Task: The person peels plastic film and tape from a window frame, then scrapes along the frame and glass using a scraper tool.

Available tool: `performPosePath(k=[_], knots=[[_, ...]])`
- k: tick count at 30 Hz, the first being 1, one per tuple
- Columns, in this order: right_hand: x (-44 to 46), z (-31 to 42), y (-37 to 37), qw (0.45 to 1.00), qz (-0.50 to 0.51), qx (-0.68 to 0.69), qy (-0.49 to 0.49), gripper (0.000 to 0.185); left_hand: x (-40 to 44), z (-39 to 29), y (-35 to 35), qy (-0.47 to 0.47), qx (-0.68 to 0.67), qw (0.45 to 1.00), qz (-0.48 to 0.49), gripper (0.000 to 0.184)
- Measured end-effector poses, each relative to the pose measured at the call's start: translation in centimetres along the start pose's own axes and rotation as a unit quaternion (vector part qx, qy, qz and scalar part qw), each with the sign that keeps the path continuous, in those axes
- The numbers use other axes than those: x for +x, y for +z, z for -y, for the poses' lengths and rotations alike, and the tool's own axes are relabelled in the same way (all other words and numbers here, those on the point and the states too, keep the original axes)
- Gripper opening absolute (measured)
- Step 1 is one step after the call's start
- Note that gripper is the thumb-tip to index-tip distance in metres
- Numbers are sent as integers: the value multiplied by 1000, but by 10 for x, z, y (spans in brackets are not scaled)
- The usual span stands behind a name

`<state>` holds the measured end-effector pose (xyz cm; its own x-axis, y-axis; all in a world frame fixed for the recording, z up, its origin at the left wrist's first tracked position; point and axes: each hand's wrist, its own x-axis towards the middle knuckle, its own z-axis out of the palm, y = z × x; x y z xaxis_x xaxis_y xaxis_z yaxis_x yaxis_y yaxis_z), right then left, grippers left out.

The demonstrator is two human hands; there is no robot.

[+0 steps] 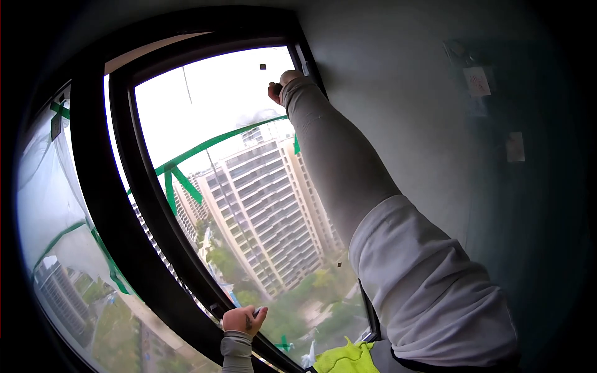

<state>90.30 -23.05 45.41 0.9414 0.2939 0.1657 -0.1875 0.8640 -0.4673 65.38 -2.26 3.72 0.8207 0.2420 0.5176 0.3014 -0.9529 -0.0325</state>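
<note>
A dark-framed window sash stands slightly ajar, with a gap along its left side. High up, my right hand is closed in front of the glass pane, near the sash's upper right corner. A small dark thing shows in its fingers, too little of it to name. Lower down, my left hand is closed at the left side of the sash, beside a small dark fitting. A greyish bit shows by its thumb; what it holds is mostly hidden. Green tape runs across the window area.
A thick dark frame post divides off another pane to the left, with plastic film and green tape. A grey wall with a paper label is at right. Bright yellow-green cloth lies at the bottom. Tall buildings stand outside.
</note>
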Motion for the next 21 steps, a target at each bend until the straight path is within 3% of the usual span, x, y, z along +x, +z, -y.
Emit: performPosePath(k=[3, 6, 8, 11, 12, 16, 17, 20, 21], knots=[[11, 12, 12, 995, -44, 19, 87, 43, 0, 0, 2, -3, 1, 1000, 7, 47], [21, 6, 8, 997, -41, -60, 9, 49, 0, 2, 1, 0, -1, 1000, 17, 47], [26, 9, -5, 999, 16, -25, -28, 17, 0, 2, 0, 4, 9, 1000, 10, 47], [29, 12, -3, 998, 55, -28, 14, 19, 1, 1, 0, 5, 13, 1000, 7, 47], [30, 7, 0, 1000, 18, -13, -7, 18, 1, 0, 0, 3, 14, 1000, 10, 47], [-1, -12, -26, 998, 41, -20, -34, 15, 1, 0, -1, 3, 24, 1000, 10, 48], [-21, -21, -38, 998, 55, 13, -39, 15, 0, -2, -2, 3, 17, 1000, 4, 48], [-88, -82, -125, 961, 159, -162, -158, 23, 1, -1, 0, -4, 16, 1000, 2, 49], [-111, -109, -164, 953, 184, -158, -179, 26, -1, 0, 2, -1, 13, 1000, -6, 49]])
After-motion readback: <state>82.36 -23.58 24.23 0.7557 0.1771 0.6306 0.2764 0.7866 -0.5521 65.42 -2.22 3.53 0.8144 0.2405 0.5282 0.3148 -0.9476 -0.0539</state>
